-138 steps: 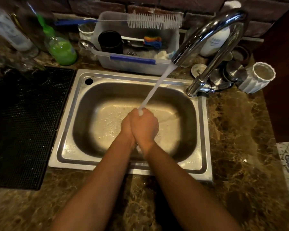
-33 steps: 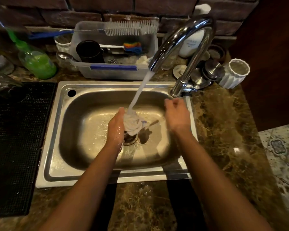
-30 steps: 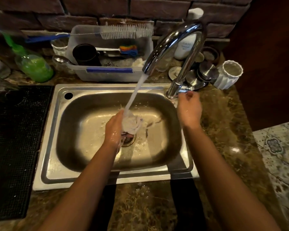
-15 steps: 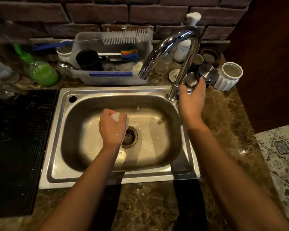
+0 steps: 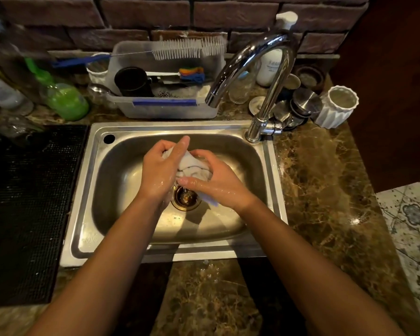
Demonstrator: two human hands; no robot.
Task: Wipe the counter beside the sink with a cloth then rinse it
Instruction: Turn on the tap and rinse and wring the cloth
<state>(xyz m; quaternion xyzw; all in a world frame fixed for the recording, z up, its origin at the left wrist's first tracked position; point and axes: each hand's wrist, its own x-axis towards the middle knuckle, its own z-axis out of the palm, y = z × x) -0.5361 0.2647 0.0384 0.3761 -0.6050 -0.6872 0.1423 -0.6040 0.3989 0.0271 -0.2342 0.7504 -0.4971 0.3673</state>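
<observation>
A wet, pale grey cloth (image 5: 191,167) is bunched between both hands over the middle of the steel sink (image 5: 87,190), just above the brass drain (image 5: 186,198). My left hand (image 5: 161,168) grips its left side, thumb pointing up. My right hand (image 5: 212,181) closes on its right side, and a corner of the cloth hangs below that palm. Both hands glisten with water. The chrome tap (image 5: 257,69) arches over the basin's back right with no water running from its spout. The brown marble counter (image 5: 325,185) lies right of the sink.
A black mesh mat (image 5: 27,204) covers the counter left of the sink. Behind the sink stand a clear plastic tub (image 5: 165,107) of brushes and a black cup, a green bottle (image 5: 64,99), a white ribbed cup (image 5: 337,106) and steel lids. A brick wall runs along the back.
The water has stopped running. My right hand left the tap handle and came down to the cloth, which my left hand alone held. Both hands now grip it above the drain.
</observation>
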